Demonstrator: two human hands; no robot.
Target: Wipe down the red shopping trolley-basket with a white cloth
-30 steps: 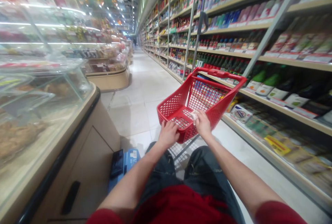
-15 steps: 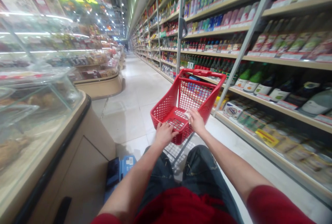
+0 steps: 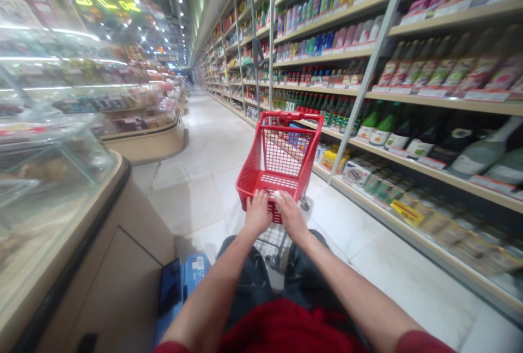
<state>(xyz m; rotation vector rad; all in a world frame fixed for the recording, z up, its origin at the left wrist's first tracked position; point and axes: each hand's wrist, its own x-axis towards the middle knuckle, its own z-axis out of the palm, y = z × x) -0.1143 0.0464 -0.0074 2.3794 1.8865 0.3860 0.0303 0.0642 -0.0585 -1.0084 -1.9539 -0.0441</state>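
Right hand [image 3: 291,217]: closing around a white wad [image 3: 278,195], mostly hidden by the fingers; whether tissue or cloth, cannot tell. Left hand [image 3: 258,214]: lying palm down just beside the right, fingers curling over the near rim of a red plastic shopping cart [image 3: 250,172]; thumb hidden, so whether it is gripping, cannot tell. Shopping cart: standing upright on the aisle floor [image 3: 196,189], directly in front of the person, its push handle [image 3: 291,116] facing away at the far end; the hands are covering part of the near wall. One caster [image 3: 304,204] is showing at the right; the metal frame below is partly disappearing between the knees. Dark trousers [image 3: 252,268]: flanking the frame, forearms crossing over them. Red sleeves [image 3: 420,341]: being cut off by the lower edge. Left of the legs: a blue carton [image 3: 190,279], partly hidden by the left forearm, its label too small to read, a dark panel [image 3: 169,287] adjoining it. Further left: a glass-topped display counter [image 3: 139,217], its contents blurring. Right: tall shelving [image 3: 369,70], holding green glass bottles [image 3: 384,128], a yellow price sign [image 3: 407,212] hanging lower, text illegible. Far end of the aisle: dissolving into blur
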